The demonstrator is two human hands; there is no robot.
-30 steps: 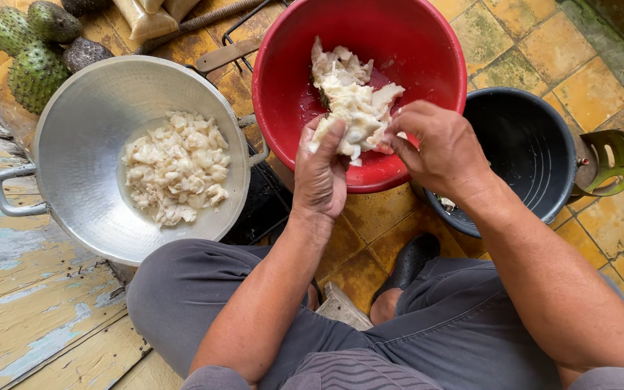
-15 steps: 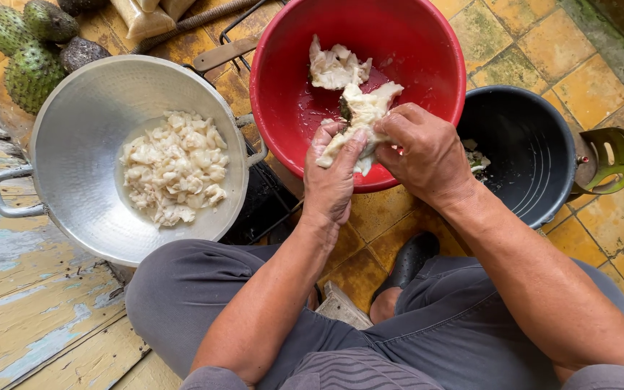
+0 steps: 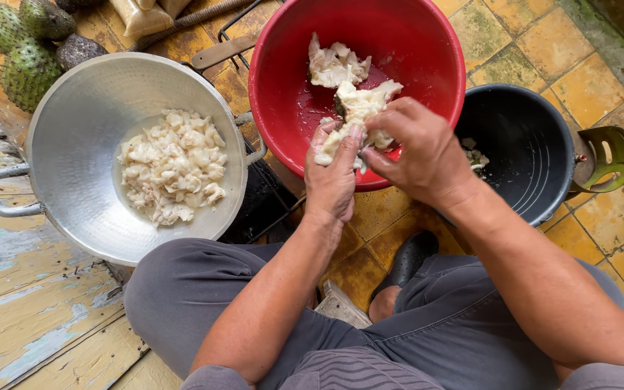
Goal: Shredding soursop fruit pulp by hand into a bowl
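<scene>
1. Over the near rim of the round red plastic basin [image 3: 283, 108], both hands grip one lump of white, fibrous fruit pulp [image 3: 359, 108]. The left hand [image 3: 334, 177] pinches its lower end between thumb and fingertips, and the right hand [image 3: 417, 148] closes over its right side.
2. Much of the lump is hidden under the right hand's fingers, so I cannot make out its full outline or how far it runs beneath the palm.
3. What shows of the pulp runs lengthwise from the left fingertips up and away towards the middle of the basin, with the broad end pointing away from the person.
4. A second loose white pulp piece [image 3: 335, 63] lies deeper inside the basin, just beyond the held lump.
5. Left of the basin sits a wide round metal pan with loop handles [image 3: 74, 123], holding a heap of torn white pulp bits [image 3: 171, 167].
6. Right of the basin stands a dark round bucket [image 3: 521, 137]; scraps inside it are half covered by the right wrist and hard to identify.
7. Beyond the pan, far left of the basin, spiky green fruits [image 3: 19, 43] are cut off by the frame's edge.
8. Below the basin, the person's knees in grey trousers [image 3: 182, 296] are partly out of view.
</scene>
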